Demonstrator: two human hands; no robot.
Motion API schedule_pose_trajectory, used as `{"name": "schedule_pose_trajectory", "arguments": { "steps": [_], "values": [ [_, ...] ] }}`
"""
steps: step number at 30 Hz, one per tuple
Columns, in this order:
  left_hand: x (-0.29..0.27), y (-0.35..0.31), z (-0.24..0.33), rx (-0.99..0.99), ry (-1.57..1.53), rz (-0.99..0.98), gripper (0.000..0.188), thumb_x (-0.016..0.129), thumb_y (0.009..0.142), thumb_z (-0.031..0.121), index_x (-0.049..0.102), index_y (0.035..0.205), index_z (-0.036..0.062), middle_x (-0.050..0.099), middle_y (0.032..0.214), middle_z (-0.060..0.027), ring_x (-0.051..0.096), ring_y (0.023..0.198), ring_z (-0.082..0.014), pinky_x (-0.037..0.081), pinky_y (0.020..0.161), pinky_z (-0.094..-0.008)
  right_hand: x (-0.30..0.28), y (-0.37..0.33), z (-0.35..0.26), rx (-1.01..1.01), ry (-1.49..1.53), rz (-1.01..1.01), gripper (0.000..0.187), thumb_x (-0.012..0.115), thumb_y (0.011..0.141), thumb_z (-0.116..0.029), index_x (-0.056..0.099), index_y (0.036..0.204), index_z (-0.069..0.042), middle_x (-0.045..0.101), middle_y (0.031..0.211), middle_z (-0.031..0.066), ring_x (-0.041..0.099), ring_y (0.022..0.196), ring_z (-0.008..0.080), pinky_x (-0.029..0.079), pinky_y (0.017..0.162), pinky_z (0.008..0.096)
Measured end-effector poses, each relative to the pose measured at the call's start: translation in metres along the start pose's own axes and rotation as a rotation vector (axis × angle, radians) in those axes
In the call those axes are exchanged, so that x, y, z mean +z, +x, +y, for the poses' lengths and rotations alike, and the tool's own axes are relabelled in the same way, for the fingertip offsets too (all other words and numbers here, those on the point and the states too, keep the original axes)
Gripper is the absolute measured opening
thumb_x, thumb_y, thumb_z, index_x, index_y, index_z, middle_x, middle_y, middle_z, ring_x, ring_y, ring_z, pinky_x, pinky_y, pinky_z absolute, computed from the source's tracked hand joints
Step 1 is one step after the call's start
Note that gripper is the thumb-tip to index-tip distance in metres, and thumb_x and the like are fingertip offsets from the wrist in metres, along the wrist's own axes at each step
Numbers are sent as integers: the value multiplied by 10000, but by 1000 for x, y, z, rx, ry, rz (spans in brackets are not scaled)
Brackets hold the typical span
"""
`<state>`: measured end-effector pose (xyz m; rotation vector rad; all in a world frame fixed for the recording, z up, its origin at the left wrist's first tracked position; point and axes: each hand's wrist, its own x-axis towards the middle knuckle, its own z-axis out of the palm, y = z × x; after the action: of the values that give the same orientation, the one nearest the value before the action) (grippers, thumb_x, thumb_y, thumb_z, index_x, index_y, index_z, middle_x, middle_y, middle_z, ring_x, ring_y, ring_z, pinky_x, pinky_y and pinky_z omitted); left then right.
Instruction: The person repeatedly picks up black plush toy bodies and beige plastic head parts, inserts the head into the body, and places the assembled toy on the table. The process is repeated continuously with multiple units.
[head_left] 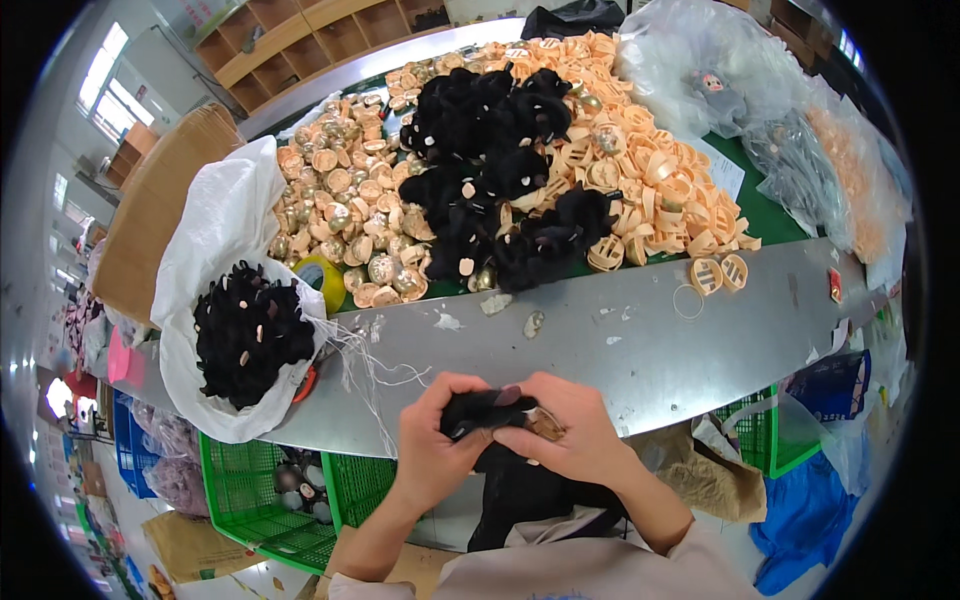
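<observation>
My left hand (430, 440) and right hand (578, 428) both grasp one small, furry black plush piece (475, 411) by the grey metal desk's (640, 345) near edge; weak pinching could drop it.

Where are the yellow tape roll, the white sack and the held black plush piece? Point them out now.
Yellow tape roll (333, 287): head view, on the right side of its ring.
White sack (213, 215): head view, on its bare upper wall.
Black plush piece (474, 411): head view, on its dark exposed surface.
</observation>
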<state>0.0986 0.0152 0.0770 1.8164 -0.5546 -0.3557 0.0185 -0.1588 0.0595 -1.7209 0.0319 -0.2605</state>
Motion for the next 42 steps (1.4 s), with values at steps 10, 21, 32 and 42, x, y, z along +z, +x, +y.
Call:
{"name": "schedule_pose_trajectory", "arguments": {
  "steps": [10, 21, 32, 42],
  "values": [
    [16, -41, -43, -348, -763, -38, 349, 773, 814, 16, 666, 1145, -11, 644, 1032, -8, 593, 901, -91, 492, 819, -232, 13, -17, 22, 210, 333, 118, 145, 686, 938, -140, 636, 955, -5, 596, 674, -11, 535, 576, 38, 417, 525, 214],
    [19, -59, -66, -320, -1201, 121, 473, 775, 870, 137, 580, 1252, -64, 675, 1188, -171, 681, 1073, -282, 562, 958, -418, 18, -29, 19, 214, 235, 62, 187, 650, 972, -167, 599, 1078, -21, 595, 794, 25, 573, 661, 71, 450, 597, 220],
    [17, -56, -45, -240, -1106, 0, 517, 665, 870, 39, 480, 1339, -69, 653, 1210, -192, 676, 1095, -278, 553, 964, -414, 27, -49, -7, 36, 459, 135, 408, 536, 1037, -181, 329, 1336, 2, 668, 965, 249, 695, 719, 227, 597, 612, 314],
    [35, -58, -23, -414, -831, 198, 419, 644, 958, 196, 526, 1312, 6, 656, 1132, -114, 674, 934, -189, 567, 769, -319, 31, -50, -15, 109, 349, 150, 328, 622, 992, -173, 497, 1214, 34, 714, 840, 171, 678, 638, 149, 572, 557, 257]
  ]
}}
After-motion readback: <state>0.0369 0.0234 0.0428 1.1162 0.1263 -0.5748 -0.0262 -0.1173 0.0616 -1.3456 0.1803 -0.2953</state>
